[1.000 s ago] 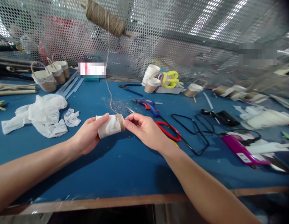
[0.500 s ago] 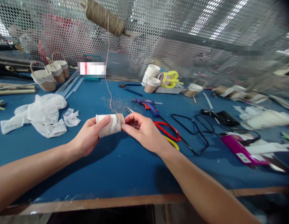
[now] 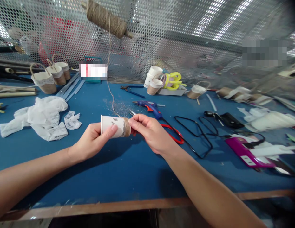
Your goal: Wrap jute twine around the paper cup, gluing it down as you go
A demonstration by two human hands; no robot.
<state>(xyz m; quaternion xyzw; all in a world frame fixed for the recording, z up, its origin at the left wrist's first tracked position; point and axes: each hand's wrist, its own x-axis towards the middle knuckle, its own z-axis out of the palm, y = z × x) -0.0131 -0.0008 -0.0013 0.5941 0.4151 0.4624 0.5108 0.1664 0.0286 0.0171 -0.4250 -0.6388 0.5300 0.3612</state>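
A white paper cup lies on its side in the air above the blue table, small dark marks on its wall. Brown twine is wound around its narrow base end. My left hand is closed around the rim half, thumb along the wall. At the twine-wrapped base, my right hand pinches the cup's end between thumb and fingers; some fingertips are hidden behind it. A single strand runs from the cup up to a twine spool hanging on the mesh. Metal tips poke out behind my right hand.
Right of my hands lie a blue glue gun, red-handled scissors and a looping black cord. White lace is heaped at left. Finished little baskets stand behind it. Pliers and stacked cups are at the back.
The cup has rolled in my hands, so dark marks now show on its wall, and it has shifted slightly right. My right-hand fingers have moved up over the wrapped base.
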